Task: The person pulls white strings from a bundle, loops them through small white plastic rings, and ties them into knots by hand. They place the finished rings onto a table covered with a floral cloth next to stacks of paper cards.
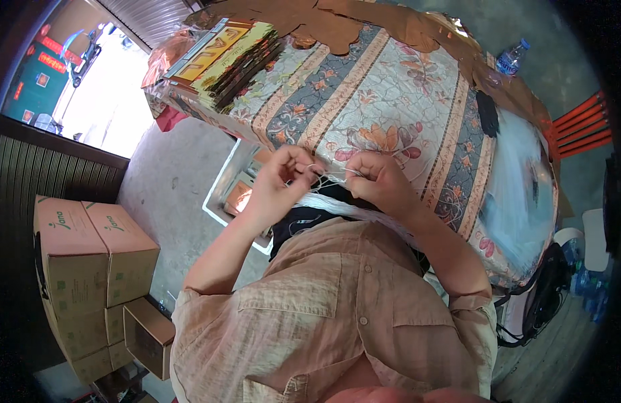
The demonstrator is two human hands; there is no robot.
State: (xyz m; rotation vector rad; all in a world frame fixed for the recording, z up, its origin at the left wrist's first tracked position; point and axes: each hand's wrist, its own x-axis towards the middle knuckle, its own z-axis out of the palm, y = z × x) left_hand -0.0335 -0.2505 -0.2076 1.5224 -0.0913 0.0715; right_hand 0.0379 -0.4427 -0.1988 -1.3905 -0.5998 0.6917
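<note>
Both hands are raised in front of my body at the table's near edge. My left hand (281, 185) pinches a thin white string (316, 180) between thumb and fingers. A short way to the right, my right hand (381, 183) is closed on another part of the string, fingers curled in. Loose strands hang in the gap between the two hands. Below them a bundle of white strings (340, 205) lies across my lap over dark cloth. What exactly sits inside the fingertips is too small to make out.
A table with a floral cloth (384, 101) bears a stack of printed card sheets (223, 64), brown sheets (337, 23) and clear plastic bags (515, 195). A water bottle (512, 58) stands far right, by a red chair (582, 126). A white crate (219, 185) and cardboard boxes (95, 262) are left.
</note>
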